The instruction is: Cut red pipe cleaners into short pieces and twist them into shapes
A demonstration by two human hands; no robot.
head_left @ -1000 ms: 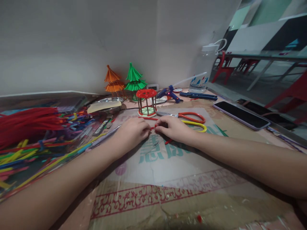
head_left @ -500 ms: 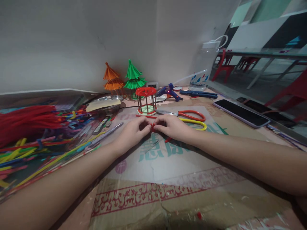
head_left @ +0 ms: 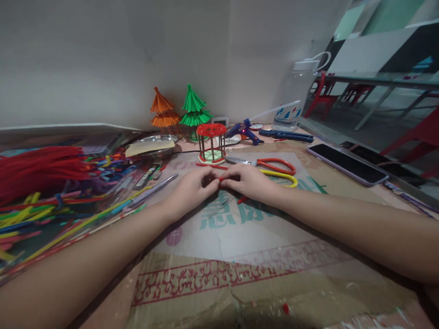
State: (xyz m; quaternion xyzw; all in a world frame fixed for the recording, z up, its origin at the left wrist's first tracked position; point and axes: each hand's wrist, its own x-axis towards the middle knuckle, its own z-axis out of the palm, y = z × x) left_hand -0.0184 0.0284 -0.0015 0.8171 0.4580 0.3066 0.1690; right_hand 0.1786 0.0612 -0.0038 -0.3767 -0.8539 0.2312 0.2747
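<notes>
Grip narrow: left hand and right hand pinch a small red piece between fingertips, nearer the back edge of the table than the front. Probably light, soft, easily bent; best held lightly by its ends.

Place: craft workroom
Supplies: multicoloured fuzzy stems
Tool: blue plastic glue gun
Furniture: red plastic chairs, long grey table

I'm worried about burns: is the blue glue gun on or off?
Apparently on: a small red light glows on the glue gun. Whether it's hot, I cannot tell.
</notes>
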